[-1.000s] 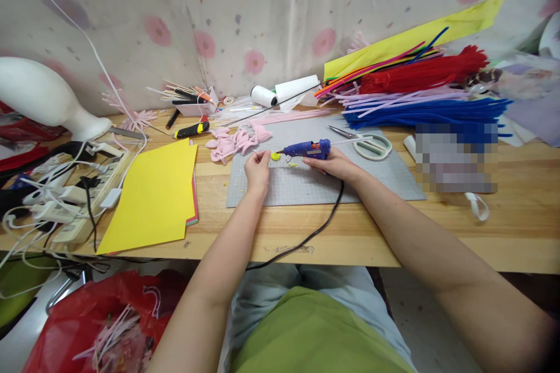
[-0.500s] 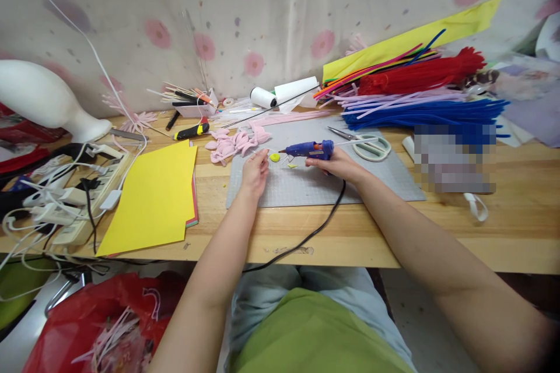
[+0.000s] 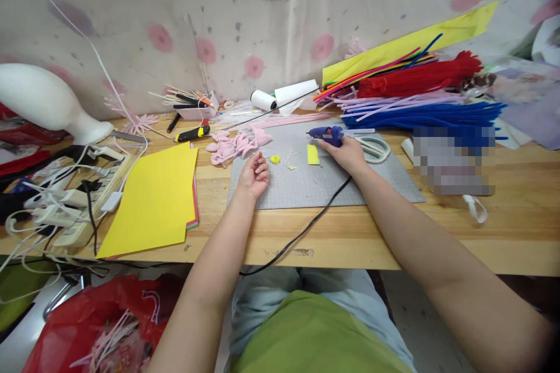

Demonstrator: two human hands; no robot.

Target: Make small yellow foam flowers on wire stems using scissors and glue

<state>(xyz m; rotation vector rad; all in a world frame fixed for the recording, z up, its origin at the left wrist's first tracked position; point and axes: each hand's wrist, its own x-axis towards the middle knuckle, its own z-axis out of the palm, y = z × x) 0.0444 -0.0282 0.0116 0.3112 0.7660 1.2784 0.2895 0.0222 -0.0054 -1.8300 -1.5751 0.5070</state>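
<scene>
My right hand (image 3: 347, 154) is wrapped round a blue hot glue gun (image 3: 329, 135), its nozzle pointing left over the grey cutting mat (image 3: 280, 195). A clear glue stick (image 3: 361, 130) juts from its rear, and a black cord runs down from it. My left hand (image 3: 255, 176) is closed at the mat's left side, fingers curled in a pinch; what they hold is too small to make out. Just right of those fingertips is a small yellow disc (image 3: 275, 159). Thin white stems (image 3: 290, 156), a yellow scrap (image 3: 292, 168) and a yellow paper rectangle (image 3: 312, 155) lie on the mat.
Pale pink fuzzy pieces (image 3: 238, 145) lie beyond my left hand. Scissors (image 3: 376, 149) rest behind my right hand. Pipe cleaner bundles (image 3: 424, 113) are piled at the back right. Yellow sheets (image 3: 153, 198) and a crowded power strip (image 3: 102, 189) are on the left.
The glue gun has moved back and right, away from the left hand, uncovering the yellow paper rectangle. My left hand has turned and lowered slightly, its fingers still curled.
</scene>
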